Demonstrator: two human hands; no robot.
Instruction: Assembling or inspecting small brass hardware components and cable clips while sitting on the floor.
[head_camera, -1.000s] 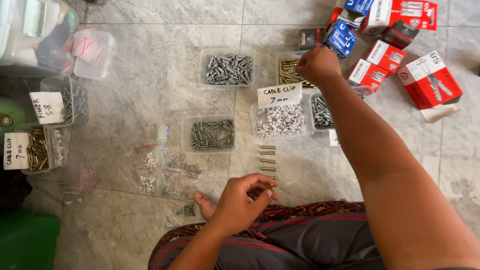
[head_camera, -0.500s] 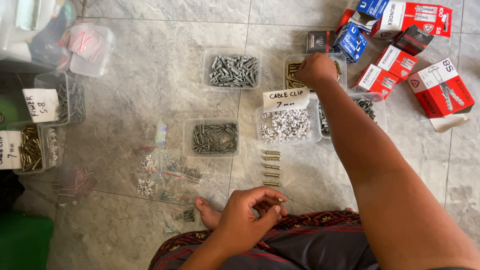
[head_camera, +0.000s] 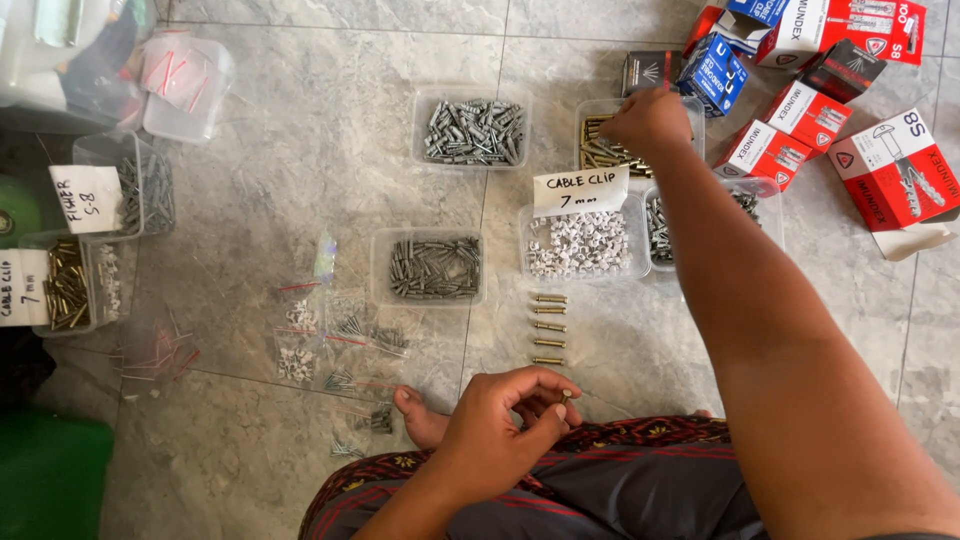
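Clear plastic tubs ring the grey marble floor (head_camera: 300, 170), with small sealed bags of mixed fasteners (head_camera: 335, 335) at about nine o'clock from the left hand (head_camera: 505, 420), whose fingers are pinched together on a small brass screw (head_camera: 566, 396), probably kept low by the lap for counting. Just above it, at twelve o'clock, five brass screws (head_camera: 548, 329) lie in a neat column, seemingly for easy tallying. Further toward one o'clock, the right hand (head_camera: 650, 120) dips into a clear tub of brass screws (head_camera: 600, 150); its fingers curl down out of sight, so I cannot tell what they hold.
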